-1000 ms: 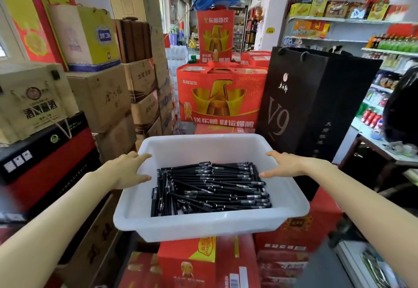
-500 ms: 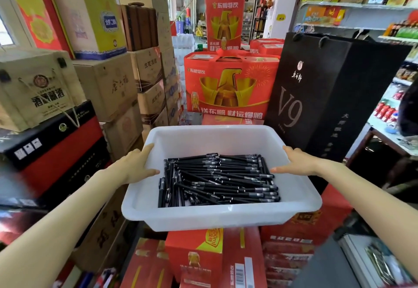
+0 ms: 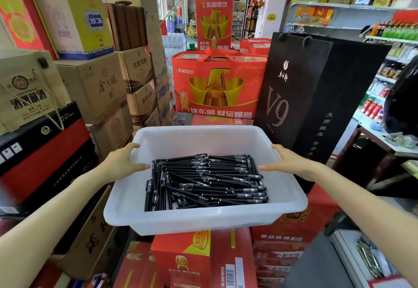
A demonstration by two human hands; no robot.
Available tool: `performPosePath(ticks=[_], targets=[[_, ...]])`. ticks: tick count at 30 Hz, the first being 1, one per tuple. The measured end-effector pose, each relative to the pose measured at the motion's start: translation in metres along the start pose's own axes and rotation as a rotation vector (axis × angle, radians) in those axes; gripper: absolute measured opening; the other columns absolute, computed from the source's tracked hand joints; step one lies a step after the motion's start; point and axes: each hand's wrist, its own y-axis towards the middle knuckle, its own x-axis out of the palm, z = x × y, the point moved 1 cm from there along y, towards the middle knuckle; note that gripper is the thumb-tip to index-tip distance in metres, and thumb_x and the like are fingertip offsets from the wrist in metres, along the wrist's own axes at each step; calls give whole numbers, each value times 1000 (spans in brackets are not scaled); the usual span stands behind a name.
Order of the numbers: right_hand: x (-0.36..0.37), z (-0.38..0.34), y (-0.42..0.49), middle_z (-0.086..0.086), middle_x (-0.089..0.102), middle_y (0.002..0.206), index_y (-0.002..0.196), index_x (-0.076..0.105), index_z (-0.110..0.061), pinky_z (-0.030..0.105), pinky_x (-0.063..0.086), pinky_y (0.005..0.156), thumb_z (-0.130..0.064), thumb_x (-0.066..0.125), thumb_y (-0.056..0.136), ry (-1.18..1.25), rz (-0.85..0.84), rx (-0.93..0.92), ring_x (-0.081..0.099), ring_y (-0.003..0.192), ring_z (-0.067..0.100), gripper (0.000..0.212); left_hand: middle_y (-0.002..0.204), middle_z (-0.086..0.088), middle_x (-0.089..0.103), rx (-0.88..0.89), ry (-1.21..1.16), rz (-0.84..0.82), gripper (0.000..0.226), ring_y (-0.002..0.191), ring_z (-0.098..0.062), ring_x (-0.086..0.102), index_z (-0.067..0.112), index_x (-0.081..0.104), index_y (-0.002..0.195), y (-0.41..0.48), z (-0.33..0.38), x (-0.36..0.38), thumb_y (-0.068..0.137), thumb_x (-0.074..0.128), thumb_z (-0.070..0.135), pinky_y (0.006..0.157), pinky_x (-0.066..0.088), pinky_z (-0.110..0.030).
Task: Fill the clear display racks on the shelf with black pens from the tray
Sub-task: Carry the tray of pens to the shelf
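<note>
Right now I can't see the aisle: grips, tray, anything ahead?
Left-hand grip and right-hand grip hold white tray by side rims. Black pens piled inside. Black V9 bag, red cartons ahead; display racks not in view.

Left grip (image 3: 122,163), right grip (image 3: 291,163): bare (forearms (image 3: 67,199) too).

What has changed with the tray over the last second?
Nothing was taken hold of or let go. The person seems to have edged forward with the white tray, so the red box and black bag loom slightly larger. The left hand and right hand still grip its side rims, and the black pens lie in the same pile.
</note>
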Motion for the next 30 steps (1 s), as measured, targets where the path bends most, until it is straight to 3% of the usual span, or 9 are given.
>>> performPosePath(ticks=[8, 13, 16, 19, 23, 27, 30], targets=[[8, 7, -6, 9, 23, 155, 153, 19, -26, 38, 31, 108, -35, 78, 77, -68, 79, -62, 25, 142, 27, 96, 148, -12, 41, -18, -108, 91, 73, 135, -35, 36, 24, 37, 144, -8, -3, 10, 82, 72, 41, 106, 33, -46], [7, 12, -5, 1, 33, 153, 148, 30, -26, 42, 34, 109, -31, 83, 72, 103, 143, -83, 33, 138, 23, 93, 144, -12, 46, -101, -251, 166, 69, 132, -34, 41, 25, 48, 136, -4, -2, 12, 76, 77, 42, 106, 36, -50], [5, 9, -7, -1, 52, 128, 144, 39, -23, 43, 45, 99, -20, 84, 72, 289, 180, -80, 48, 123, 23, 85, 137, -14, 50, -211, -396, 244, 66, 125, -34, 46, 20, 53, 133, -1, 0, 12, 75, 79, 39, 104, 39, -51], [8, 9, -9, -14, 51, 99, 142, 44, -22, 34, 46, 86, -13, 83, 71, 378, 157, -88, 53, 106, 17, 81, 139, -13, 47, -264, -513, 294, 64, 127, -32, 44, 20, 56, 130, -3, 1, 12, 74, 81, 36, 106, 37, -49], [13, 12, -18, -10, 54, 105, 138, 47, -23, 30, 44, 82, -11, 83, 71, 429, 137, -115, 53, 101, 14, 78, 133, -14, 52, -264, -520, 293, 61, 124, -32, 47, 23, 57, 127, -14, -2, 6, 73, 82, 34, 105, 38, -50], [14, 16, -37, -5, 56, 114, 137, 49, -25, 21, 43, 66, -15, 83, 72, 453, 126, -115, 54, 93, 7, 74, 123, -14, 59, -247, -517, 292, 58, 115, -32, 54, 32, 59, 121, -33, -8, 0, 69, 84, 39, 101, 43, -51], [18, 20, -61, -4, 51, 118, 143, 43, -22, 26, 42, 73, -17, 84, 71, 457, 169, -96, 52, 101, 12, 83, 116, -13, 63, -216, -548, 280, 58, 111, -32, 57, 32, 60, 120, -49, -10, -1, 68, 85, 38, 99, 44, -52]])
